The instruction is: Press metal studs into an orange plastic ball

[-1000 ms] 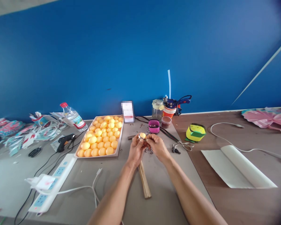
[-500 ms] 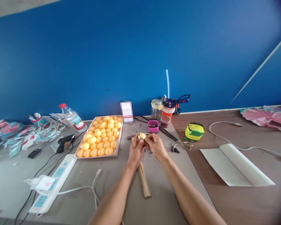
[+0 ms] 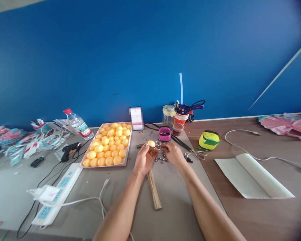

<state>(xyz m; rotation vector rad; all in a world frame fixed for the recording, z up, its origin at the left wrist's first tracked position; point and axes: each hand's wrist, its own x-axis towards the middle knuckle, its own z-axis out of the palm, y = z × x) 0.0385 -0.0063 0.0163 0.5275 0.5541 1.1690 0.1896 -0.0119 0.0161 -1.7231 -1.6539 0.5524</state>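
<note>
My left hand (image 3: 144, 158) is closed round a small orange ball (image 3: 151, 144) with a silvery rim, held just above the table. My right hand (image 3: 173, 153) has come down to a scatter of small metal beads (image 3: 161, 158) on the table, fingers curled together over them. What its fingertips pinch is too small to make out. A bundle of wooden sticks (image 3: 154, 192) lies under my left wrist.
A tray of orange balls (image 3: 107, 146) sits left of my hands. Behind stand a pink tub (image 3: 165, 134), a jar (image 3: 169, 115), a cup with glue guns (image 3: 182, 115). A yellow-green pouch (image 3: 209, 140), paper sheet (image 3: 251, 179) lie right; a power strip (image 3: 56, 192), bottle (image 3: 77, 124) lie left.
My right hand has left the ball and moved right and down onto the metal beads. My left hand stays where it was, still holding the ball.
</note>
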